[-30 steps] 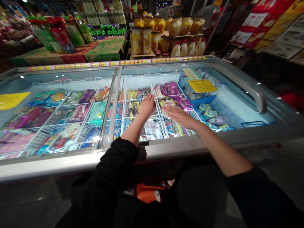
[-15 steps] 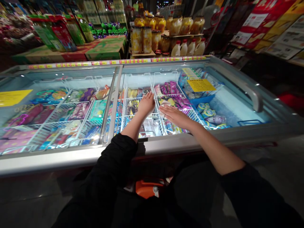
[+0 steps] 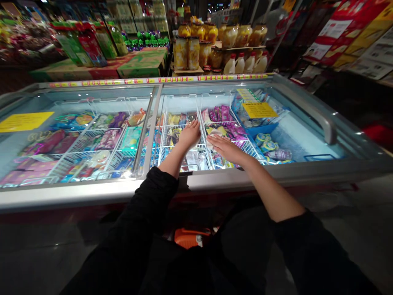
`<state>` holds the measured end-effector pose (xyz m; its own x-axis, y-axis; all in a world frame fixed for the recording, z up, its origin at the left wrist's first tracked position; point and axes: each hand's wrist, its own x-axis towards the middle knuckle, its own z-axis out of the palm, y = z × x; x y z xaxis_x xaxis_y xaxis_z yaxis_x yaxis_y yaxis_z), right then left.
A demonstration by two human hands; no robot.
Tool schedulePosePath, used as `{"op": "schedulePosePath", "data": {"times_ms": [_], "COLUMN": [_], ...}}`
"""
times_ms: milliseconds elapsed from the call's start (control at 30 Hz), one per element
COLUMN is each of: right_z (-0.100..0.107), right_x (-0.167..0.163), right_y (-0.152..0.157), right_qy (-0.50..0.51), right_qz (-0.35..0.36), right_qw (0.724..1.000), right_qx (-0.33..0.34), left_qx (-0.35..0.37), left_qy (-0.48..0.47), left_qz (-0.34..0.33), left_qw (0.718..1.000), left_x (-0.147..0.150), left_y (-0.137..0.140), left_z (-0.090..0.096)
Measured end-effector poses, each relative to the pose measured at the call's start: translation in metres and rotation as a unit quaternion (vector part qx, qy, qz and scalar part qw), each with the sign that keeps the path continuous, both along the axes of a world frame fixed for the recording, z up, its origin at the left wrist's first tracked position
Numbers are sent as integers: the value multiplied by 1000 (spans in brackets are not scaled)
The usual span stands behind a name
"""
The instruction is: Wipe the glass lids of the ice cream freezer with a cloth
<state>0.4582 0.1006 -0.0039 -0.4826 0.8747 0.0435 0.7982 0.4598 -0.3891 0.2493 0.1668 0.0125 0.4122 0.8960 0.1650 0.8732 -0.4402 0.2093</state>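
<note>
Both hands are over the chest freezer (image 3: 233, 177), above its wire baskets of packaged goods. My left hand (image 3: 189, 134) lies with its back up and fingers stretched forward, seemingly flat on the glass lid. It holds nothing that I can see. To its right, my right hand (image 3: 226, 148) is laid flat too, its fingers pointing left. A pale, crumpled piece (image 3: 216, 136), cloth or paper, shows at those fingers; whether it lies under them on the glass or inside the freezer I cannot tell. Purple packets (image 3: 220, 113) fill a basket beyond.
A metal lid frame (image 3: 156, 123) divides the freezer left of my hands; a curved handle (image 3: 330, 130) is at the right. Yellow signs (image 3: 259, 110) lie on the glass. Behind stand jars (image 3: 187, 54), jugs (image 3: 240, 64) and bottles (image 3: 92, 45). An orange object (image 3: 188, 238) is low before me.
The view has shifted slightly, so the freezer's front edge appears higher and its left part further right. Both hands keep nearly the same place over the baskets, still flat.
</note>
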Motion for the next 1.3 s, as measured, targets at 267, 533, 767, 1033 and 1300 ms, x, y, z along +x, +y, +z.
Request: {"op": "schedulePosePath", "data": {"times_ms": [267, 533, 767, 1033, 1300], "right_z": [-1, -1, 1, 2, 8], "right_x": [36, 8, 33, 14, 42], "right_y": [-21, -22, -57, -46, -63], "right_qy": [41, 37, 63, 51, 78], "right_qz": [92, 9, 57, -1, 52], "right_qw": [993, 999, 996, 999, 992], "right_qx": [-55, -18, -22, -1, -84], "left_qx": [-29, -31, -37, -41, -49], "left_qy": [32, -9, -34, -36, -36], "left_qz": [-42, -69, -71, -64, -65], "left_qw": [998, 997, 996, 996, 996], "left_x": [-12, -21, -24, -22, -22], "left_y": [-57, -105, -108, -108, -108], "left_z": [-6, -17, -16, -14, -12]}}
